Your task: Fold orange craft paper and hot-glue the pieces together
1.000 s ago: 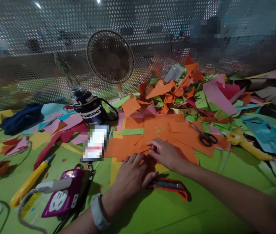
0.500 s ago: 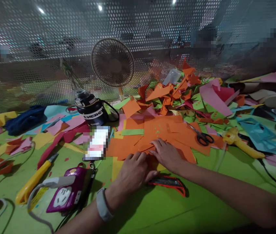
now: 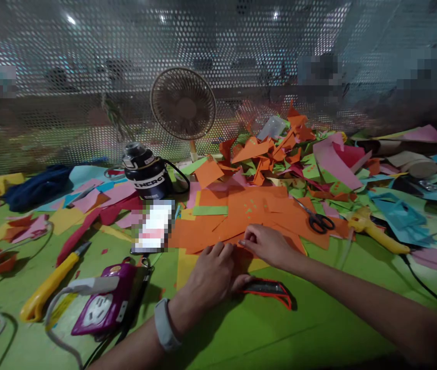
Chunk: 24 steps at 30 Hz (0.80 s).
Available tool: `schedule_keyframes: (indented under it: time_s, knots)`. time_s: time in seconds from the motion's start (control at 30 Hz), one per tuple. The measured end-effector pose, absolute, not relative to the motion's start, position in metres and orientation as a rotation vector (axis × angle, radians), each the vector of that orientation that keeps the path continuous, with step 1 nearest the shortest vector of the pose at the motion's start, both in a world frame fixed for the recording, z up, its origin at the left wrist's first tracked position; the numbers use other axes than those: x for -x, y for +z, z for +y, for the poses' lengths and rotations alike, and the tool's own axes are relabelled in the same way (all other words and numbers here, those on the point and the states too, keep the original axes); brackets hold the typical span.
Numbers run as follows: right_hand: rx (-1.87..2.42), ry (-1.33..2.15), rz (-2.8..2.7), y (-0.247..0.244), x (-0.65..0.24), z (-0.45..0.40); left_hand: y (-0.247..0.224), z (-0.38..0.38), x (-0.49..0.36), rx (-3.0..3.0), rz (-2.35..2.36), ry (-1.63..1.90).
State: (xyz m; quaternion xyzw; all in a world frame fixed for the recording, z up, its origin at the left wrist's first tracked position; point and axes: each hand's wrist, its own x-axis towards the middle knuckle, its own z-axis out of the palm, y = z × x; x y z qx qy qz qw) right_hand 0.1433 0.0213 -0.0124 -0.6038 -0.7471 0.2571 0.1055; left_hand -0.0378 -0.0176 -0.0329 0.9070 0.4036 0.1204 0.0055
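Note:
My left hand (image 3: 213, 270) is bent over a piece of orange paper (image 3: 243, 260), its thumb stretched toward the red-and-black utility knife (image 3: 267, 288) on the green tabletop. Across from it, my right hand (image 3: 268, 244) has curled fingers at the upper edge of the same piece; what lies under the fingertips is partly hidden. Beyond both hands spread several flat orange sheets (image 3: 257, 203), with a green paper strip (image 3: 210, 210) on top. Black-handled scissors (image 3: 319, 222) rest at the right end of these sheets.
A phone (image 3: 152, 226), a purple power adapter (image 3: 105, 300) with cables and a yellow-handled cutter (image 3: 51, 285) lie left. A black bottle (image 3: 145, 172) and a fan (image 3: 183, 104) stand behind. Scrap paper (image 3: 268, 146) is heaped at the back; a yellow glue gun (image 3: 376, 231) lies right.
The right hand's fingers have gone from stretched out over the paper to curled, and it has shifted slightly right. My left hand stays nearly in place. The view has shifted a little.

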Motion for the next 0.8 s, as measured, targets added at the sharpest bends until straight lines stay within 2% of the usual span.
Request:
schedule_keyframes:
  time_s: [0.8]
  knots:
    - [1.765, 0.772, -2.247, -0.0111, -0.1414, 0.0237, -0.0254, -0.0198, 0.0405, -2.818, 1.304, 0.208]
